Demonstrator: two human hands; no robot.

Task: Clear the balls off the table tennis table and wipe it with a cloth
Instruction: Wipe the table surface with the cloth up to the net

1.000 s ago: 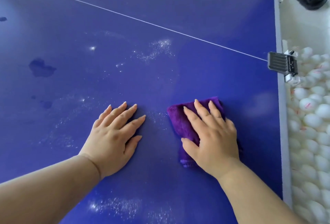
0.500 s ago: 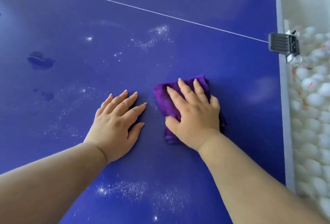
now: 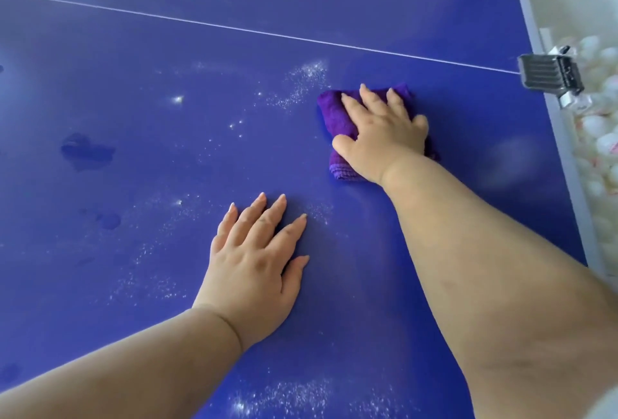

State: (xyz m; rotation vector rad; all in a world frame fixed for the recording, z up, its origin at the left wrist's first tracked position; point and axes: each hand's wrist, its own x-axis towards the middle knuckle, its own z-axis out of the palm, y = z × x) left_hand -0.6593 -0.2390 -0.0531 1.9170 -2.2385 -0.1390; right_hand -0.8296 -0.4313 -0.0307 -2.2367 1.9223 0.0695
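Purple cloth is lying on the blue worktop, just below its white line; we are pressing it with our right hand, fingers spread. Our left hand is resting flat nearer us, fingers straight and close together.

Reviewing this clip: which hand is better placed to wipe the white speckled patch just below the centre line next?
The right hand. It already presses the purple cloth flat on the table, and the speckled patch lies just beside the cloth's left edge. The left hand rests flat nearer the person, with no cloth.
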